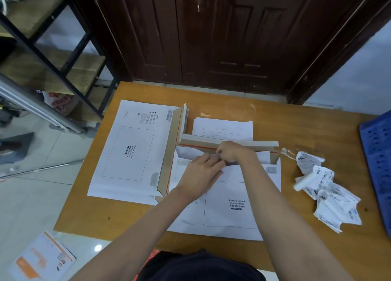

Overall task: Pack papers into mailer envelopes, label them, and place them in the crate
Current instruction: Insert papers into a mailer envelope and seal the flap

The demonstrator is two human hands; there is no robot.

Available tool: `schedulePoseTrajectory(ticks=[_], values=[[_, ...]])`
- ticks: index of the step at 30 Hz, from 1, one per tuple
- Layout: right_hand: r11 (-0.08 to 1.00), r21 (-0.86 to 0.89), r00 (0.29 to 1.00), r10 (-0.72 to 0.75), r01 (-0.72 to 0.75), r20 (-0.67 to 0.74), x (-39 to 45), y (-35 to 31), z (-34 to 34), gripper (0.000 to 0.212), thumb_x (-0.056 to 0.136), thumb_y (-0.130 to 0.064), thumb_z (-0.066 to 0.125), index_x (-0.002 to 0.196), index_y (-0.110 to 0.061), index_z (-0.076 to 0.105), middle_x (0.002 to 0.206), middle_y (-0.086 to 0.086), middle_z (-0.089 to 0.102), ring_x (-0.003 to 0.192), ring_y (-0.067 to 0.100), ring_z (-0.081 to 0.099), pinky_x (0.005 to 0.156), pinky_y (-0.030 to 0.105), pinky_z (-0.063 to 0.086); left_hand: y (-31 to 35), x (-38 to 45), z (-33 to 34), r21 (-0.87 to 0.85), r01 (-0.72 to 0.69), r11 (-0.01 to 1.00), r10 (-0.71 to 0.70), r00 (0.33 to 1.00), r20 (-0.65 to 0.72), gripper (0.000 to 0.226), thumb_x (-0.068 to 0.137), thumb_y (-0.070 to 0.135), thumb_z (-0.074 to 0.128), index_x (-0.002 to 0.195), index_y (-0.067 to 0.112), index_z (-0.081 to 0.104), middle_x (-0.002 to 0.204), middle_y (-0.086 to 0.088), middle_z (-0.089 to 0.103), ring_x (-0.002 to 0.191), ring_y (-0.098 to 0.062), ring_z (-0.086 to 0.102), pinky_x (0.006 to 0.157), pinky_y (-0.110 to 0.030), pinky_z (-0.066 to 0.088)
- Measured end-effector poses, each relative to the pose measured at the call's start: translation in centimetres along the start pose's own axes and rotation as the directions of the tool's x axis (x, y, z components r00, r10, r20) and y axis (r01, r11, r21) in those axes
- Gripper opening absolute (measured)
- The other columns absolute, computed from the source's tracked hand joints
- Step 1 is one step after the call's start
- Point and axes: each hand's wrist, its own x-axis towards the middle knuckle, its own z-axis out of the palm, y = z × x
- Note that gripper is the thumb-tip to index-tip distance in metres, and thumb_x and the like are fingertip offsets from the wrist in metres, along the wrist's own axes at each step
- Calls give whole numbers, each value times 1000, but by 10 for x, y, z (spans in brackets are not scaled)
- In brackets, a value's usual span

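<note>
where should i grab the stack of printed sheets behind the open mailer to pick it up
Probably by its far edge, coming from the door side. The sheet stack lies flat on the table, its near edge tucked under the mailer's raised flap, where both hands are working; the far edge and right corner lie exposed.

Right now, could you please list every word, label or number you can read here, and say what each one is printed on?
"Please attach sto express waybill here": front mailer envelope, upright.
"Please attach sto express waybill here": left mailer stack, turned sideways.
Small print near the left stack's far edge: too small to read.
Paper sheet: lines too faint to read.
Crumpled labels: barcodes and print, blurred.
Orange-and-white mailer on the floor: blurred.
</note>
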Motion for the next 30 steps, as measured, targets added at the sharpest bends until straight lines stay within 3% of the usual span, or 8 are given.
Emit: schedulePoseTrajectory(ticks=[7, 11, 13, 15, 20, 23, 26, 30], values=[[993, -66, 995, 102, -101, 11, 7, 3, 12, 8, 85, -10, 51, 82, -11, 58, 73, 3, 52, 69, 20, 47, 57, 27, 37, -3, -1, -1, -32, -28, 999, 27, 999, -26, 14, 86, 16, 66, 100, 16, 61, 96, 0, 64, 86, -20, 51, 71, -30, 48], [989, -15, 948, 134, -145, -290, 1, -2, 7, 19, 72, -15, 65, 90, -17, 66, 89, 0, 62, 86, 20, 58, 64, 25, 42, -8, -5, 4, -57, 60, 997, -60, 998, 14, 14, 89, 21, 56, 101, 16, 62, 91, 0, 62, 83, -21, 52, 70, -35, 50], [998, 43, 880, 64, -50, -470, 1, -5, 5, 19, 72, -16, 68, 90, -22, 65, 98, -2, 61, 96, 19, 57, 80, 30, 46, -11, -6, 5, -88, 112, 990, -108, 993, 47, 17, 88, 22, 54, 101, 15, 62, 89, -1, 60, 82, -22, 51, 68, -38, 49], [986, 143, 842, 3, 88, -539, 2, -8, 6, 10, 78, -14, 61, 83, -21, 65, 98, -1, 63, 97, 20, 57, 85, 35, 48, -13, -5, 4, -142, 155, 978, -146, 987, 74, 18, 85, 22, 59, 101, 14, 63, 92, -4, 60, 85, -23, 53, 68, -40, 50], [956, 292, 982, 69, -15, -177, -2, -6, 21, 41, 93, -40, 42, 76, -11, 65, 89, 4, 68, 87, 24, 61, 78, 36, 49, -27, 2, 2, -319, 367, 874, -286, 918, 274, 39, 75, 35, 73, 108, 17, 65, 109, -5, 56, 101, -23, 52, 90, -42, 46], [941, 337, 949, 134, -31, -286, -6, 1, 41, 53, 94, -55, 35, 90, -13, 66, 93, 2, 66, 92, 24, 59, 80, 36, 47, -42, 2, -4, -49, 429, 902, -371, 828, 421, 83, 68, 64, 71, 134, 23, 44, 134, -2, 39, 125, -23, 34, 108, -43, 29], [959, 285, 801, 174, -4, -573, -8, 15, 61, 29, 90, -39, 52, 98, -15, 66, 104, 2, 59, 106, 25, 52, 87, 37, 45, -55, 1, -8, 215, 348, 913, -409, 757, 510, 112, 59, 81, 62, 146, 17, 28, 147, -2, 27, 136, -23, 21, 114, -39, 15], [967, 233, 855, 208, -106, -475, -8, 33, 77, 44, 85, -42, 57, 123, -19, 56, 127, 0, 47, 121, 24, 41, 98, 36, 34, -57, 4, 1, 277, 274, 921, -384, 760, 524, 108, 57, 84, 60, 140, 19, 35, 136, -2, 36, 126, -23, 29, 110, -38, 24]])
